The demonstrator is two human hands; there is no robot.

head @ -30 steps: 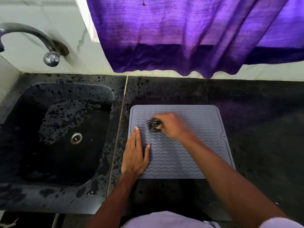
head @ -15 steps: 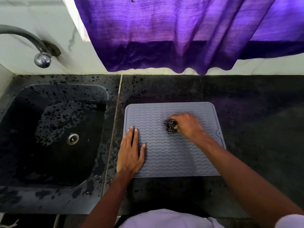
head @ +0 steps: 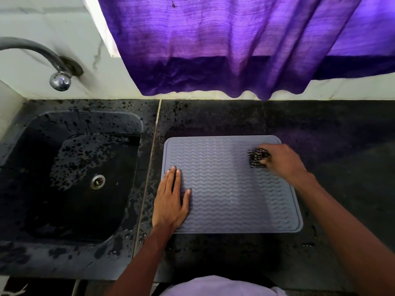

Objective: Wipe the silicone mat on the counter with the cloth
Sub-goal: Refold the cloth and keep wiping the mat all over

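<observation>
A grey silicone mat (head: 226,189) with a wavy ribbed surface lies flat on the black counter, right of the sink. My right hand (head: 282,161) presses a small dark checked cloth (head: 257,158) onto the mat's far right corner, fingers closed over it. My left hand (head: 171,201) lies flat with fingers together on the mat's near left edge, holding nothing.
A black sink (head: 70,178) with a metal drain (head: 98,181) sits to the left, its rim wet. A chrome tap (head: 57,75) juts from the white wall. A purple curtain (head: 235,43) hangs over the counter's back edge. Dark counter (head: 342,167) extends to the right.
My right hand has slid the cloth from the mat's far left-middle across to its far right corner. My left hand has stayed on the near left edge.
</observation>
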